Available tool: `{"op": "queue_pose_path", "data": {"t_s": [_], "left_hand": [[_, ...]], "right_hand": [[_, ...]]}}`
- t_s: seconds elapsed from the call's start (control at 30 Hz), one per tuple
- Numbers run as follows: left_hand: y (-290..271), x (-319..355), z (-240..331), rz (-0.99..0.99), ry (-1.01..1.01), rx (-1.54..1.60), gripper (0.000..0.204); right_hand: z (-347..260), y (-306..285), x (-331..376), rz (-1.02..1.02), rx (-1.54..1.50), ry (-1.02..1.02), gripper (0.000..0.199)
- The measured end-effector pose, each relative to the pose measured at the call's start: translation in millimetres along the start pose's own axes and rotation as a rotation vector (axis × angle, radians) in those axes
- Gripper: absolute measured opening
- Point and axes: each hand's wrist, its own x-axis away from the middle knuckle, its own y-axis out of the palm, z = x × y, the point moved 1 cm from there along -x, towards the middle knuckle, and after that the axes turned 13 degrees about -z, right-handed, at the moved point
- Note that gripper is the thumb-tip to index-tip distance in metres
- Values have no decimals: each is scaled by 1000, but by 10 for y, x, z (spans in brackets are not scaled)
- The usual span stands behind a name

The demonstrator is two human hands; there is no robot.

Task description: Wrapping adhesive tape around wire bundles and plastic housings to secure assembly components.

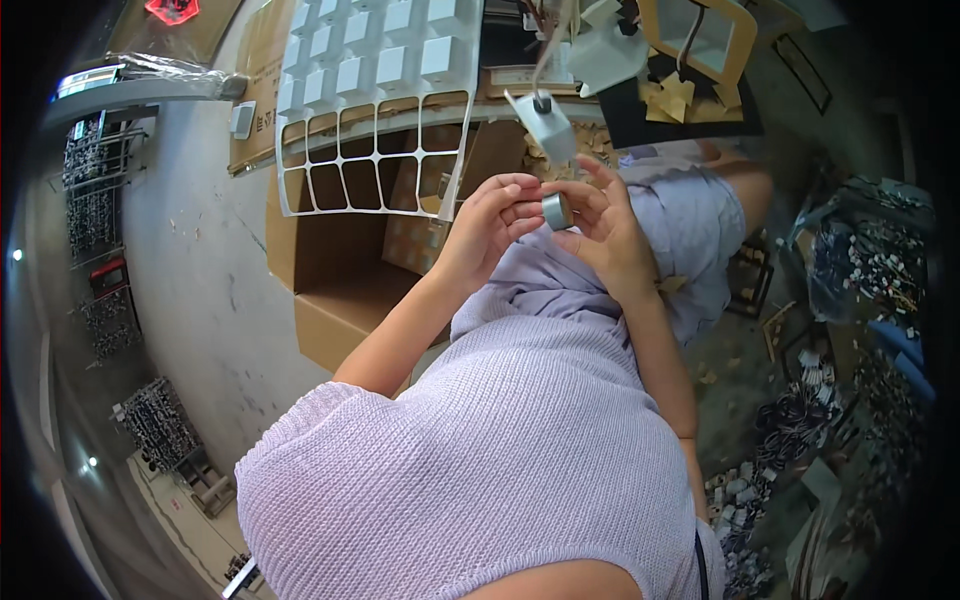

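Observation:
A small grey-blue ring, which looks like a roll of tape (pixel 557 211), sits between the thumb and fingers of my right hand (pixel 615 240). From the other side my left hand (pixel 488 228) reaches up to it, thumb and forefinger drawn together and the other fingers loosely curled. Whether a tape end lies in that pinch is too small to make out. Just beyond my right fingertips is a white block-shaped piece (pixel 548 130) with a cable running up from it. Both hands are above my lap.
Ahead on the left, a white sheet (pixel 372 157) with cut-out openings carries rows of white boxes (pixel 390 62). An open cardboard carton (pixel 345 310) stands below it. A black board (pixel 690 115) with yellowish pieces is at the far right. Cables and small parts (pixel 800 410) cover the floor rightward.

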Motion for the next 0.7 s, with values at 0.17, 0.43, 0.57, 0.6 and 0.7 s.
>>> {"op": "queue_pose_path", "data": {"t_s": [0.17,0.43,0.57,0.6,0.7], "left_hand": [[212,75,-44,-43,99,-455,36],[365,188,-120,-13,129,-509,34],[304,199,-93,-87,132,-719,18],[288,183,-102,-121,189,-814,17],[435,112,-53,-214,244,-1032,15]], "right_hand": [[-54,37,176,-62,169,-38,87],[62,70,268,-53,169,-90,79],[-57,29,359,-30,379,-131,49],[-67,31,381,-35,362,-136,50],[-80,-22,407,-32,325,-171,48]]}}
